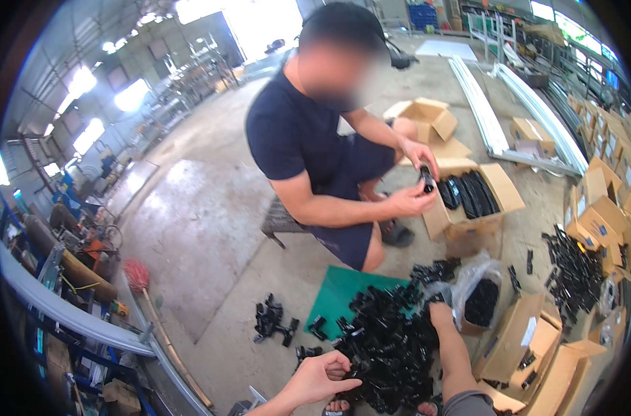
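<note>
A large heap of small black plastic pieces (381, 347) lies in front of me, partly on a green sheet (327, 295). My left hand (323, 378) hovers at the heap's near left edge, its fingers curled and its thumb held apart; I see nothing in it. My right hand (440, 313) reaches to the heap's far right side, beside a clear plastic bag (471, 274) with black pieces in it. Its fingertips are hidden against the dark pieces. Across from me, a seated person (308, 159) holds a black piece (427, 179) in both hands.
A cardboard box (471, 225) packed with black pieces stands by the person. More open cartons (516, 340) and another black pile (572, 267) are at the right. A red-headed broom (136, 275) and metal profiles (65, 305) lie at the left.
</note>
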Tool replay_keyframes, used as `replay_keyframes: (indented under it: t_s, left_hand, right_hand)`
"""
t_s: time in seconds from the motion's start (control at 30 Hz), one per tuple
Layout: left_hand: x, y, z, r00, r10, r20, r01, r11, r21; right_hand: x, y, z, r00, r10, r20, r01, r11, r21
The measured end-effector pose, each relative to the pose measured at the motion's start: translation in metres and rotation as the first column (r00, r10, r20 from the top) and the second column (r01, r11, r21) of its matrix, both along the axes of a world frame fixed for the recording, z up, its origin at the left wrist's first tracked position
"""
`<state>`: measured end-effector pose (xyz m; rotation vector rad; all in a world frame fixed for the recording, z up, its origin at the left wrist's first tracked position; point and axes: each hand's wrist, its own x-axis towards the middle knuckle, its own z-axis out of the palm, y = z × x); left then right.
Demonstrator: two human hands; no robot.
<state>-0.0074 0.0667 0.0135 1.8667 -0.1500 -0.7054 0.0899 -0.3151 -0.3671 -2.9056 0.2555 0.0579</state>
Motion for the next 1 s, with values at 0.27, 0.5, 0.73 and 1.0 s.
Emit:
replay_keyframes:
  t_s: [0.27,0.5,0.73,1.0]
  left_hand:
    - [0.002,0.012,-0.005,1.0,0.008,0.006,-0.008,1.0,-0.012]
    - [0.002,0.017,-0.013,1.0,0.018,0.022,-0.017,0.998,-0.059]
    - [0.007,0.012,-0.014,0.999,-0.024,0.026,0.025,0.999,-0.035]
    - [-0.001,0.008,0.001,1.0,0.003,-0.01,-0.003,1.0,-0.025]
  right_hand:
    - [-0.008,-0.011,-0.028,0.993,-0.091,-0.069,0.081,0.988,-0.128]
    - [-0.012,-0.008,-0.012,0.993,0.09,0.079,-0.076,0.985,-0.154]
    - [-0.009,-0.016,-0.015,0.991,0.084,0.105,-0.064,0.982,-0.175]
    - [-0.008,-0.013,0.052,0.954,-0.234,0.19,0.147,0.913,0.381]
